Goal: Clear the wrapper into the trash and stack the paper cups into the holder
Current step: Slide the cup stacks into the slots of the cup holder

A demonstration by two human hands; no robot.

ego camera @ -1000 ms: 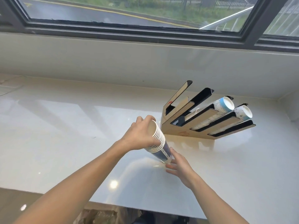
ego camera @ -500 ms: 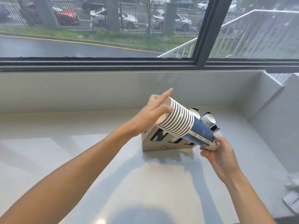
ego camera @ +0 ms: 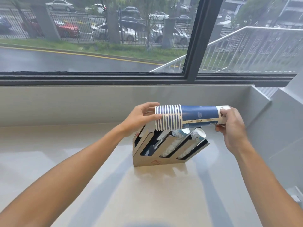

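Observation:
A stack of blue-and-white paper cups (ego camera: 188, 117) lies level in the air, held at both ends. My left hand (ego camera: 141, 116) grips the rim end on the left. My right hand (ego camera: 231, 122) holds the base end on the right. Just below the stack, on the pale counter (ego camera: 114, 185), stands the slanted cup holder (ego camera: 157, 151). Its two right slots hold stacks of white patterned cups (ego camera: 178, 140); the left slots look dark. No wrapper or trash bin is in view.
A low grey wall (ego camera: 65, 104) runs behind the counter under a wide window (ego camera: 98, 38). A grey side wall (ego camera: 278, 128) closes the counter on the right. Something small and white (ego camera: 296, 194) sits at the right edge.
Both hands have lifted the cup stack and turned it from tilted to level above the holder. The view has tipped upward, showing more of the window.

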